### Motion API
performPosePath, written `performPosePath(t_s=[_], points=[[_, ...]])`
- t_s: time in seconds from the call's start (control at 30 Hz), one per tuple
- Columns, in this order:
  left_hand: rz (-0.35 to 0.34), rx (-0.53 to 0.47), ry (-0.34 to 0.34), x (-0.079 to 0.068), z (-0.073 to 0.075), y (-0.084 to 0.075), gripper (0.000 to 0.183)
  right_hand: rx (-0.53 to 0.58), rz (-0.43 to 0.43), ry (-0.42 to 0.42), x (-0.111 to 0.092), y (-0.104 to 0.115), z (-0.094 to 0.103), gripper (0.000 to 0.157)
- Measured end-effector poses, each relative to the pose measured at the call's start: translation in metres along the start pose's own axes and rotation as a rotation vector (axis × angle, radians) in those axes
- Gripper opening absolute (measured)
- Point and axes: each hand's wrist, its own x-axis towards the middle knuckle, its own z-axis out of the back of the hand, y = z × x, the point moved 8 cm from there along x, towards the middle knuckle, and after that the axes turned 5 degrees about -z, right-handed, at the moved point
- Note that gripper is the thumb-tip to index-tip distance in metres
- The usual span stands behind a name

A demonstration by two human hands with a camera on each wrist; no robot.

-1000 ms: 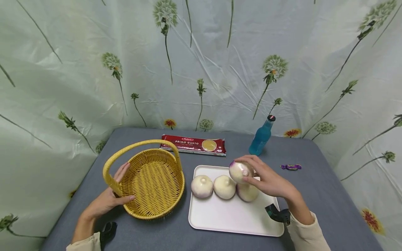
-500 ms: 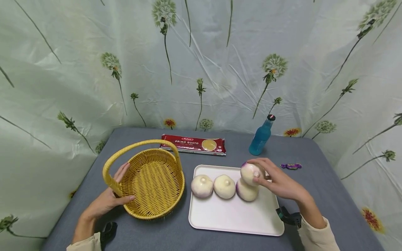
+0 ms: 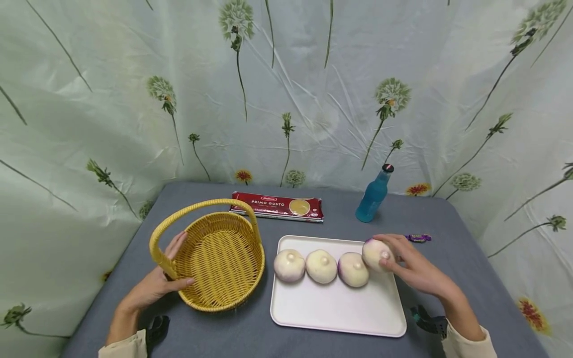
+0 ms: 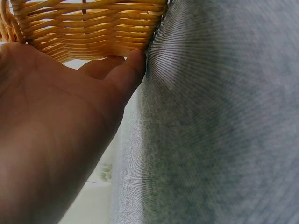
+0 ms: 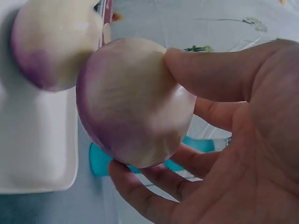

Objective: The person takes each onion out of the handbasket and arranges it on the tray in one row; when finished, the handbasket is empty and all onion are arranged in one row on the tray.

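In the head view, my left hand (image 3: 154, 288) grips the left side of the yellow wicker basket (image 3: 257, 271), thumb over its rim. The left wrist view shows the fingers against the basket's woven wall (image 4: 93, 30), low near the table. My right hand (image 3: 416, 266) holds a white and purple turnip (image 3: 375, 254) over the back right corner of the white tray (image 3: 335, 311). Thumb and fingertips clasp this turnip (image 5: 133, 105) in the right wrist view. Three more turnips sit in a row on the tray: left (image 3: 289, 266), middle (image 3: 321, 267) and right (image 3: 353, 270).
Behind the tray lies a red spaghetti packet (image 3: 277, 207). A blue bottle (image 3: 373, 196) stands at the back right. The purple-wrapped candy (image 3: 418, 238) is partly hidden by my right hand. A floral curtain (image 3: 313, 89) hangs behind the grey table (image 3: 215, 333).
My right hand has carried its turnip to the right and lower, from above the right turnip in the row to beside it. My left hand and the basket have stayed in place.
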Motion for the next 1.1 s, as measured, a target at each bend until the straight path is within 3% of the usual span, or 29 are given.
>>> performPosePath(t_s=[0.57, 0.73, 1.1], points=[[-0.017, -0.024, 0.0, -0.002, -0.001, 0.0, 0.11, -0.058, -0.092, -0.02, -0.011, -0.035, -0.007, 0.048], [0.007, -0.021, -0.001, -0.001, -0.001, 0.002, 0.111, -0.048, -0.129, 0.009, -0.011, -0.04, -0.014, 0.053], [-0.016, -0.005, -0.006, 0.0, 0.001, -0.001, 0.109, -0.061, -0.151, 0.025, -0.008, -0.044, -0.019, 0.054]])
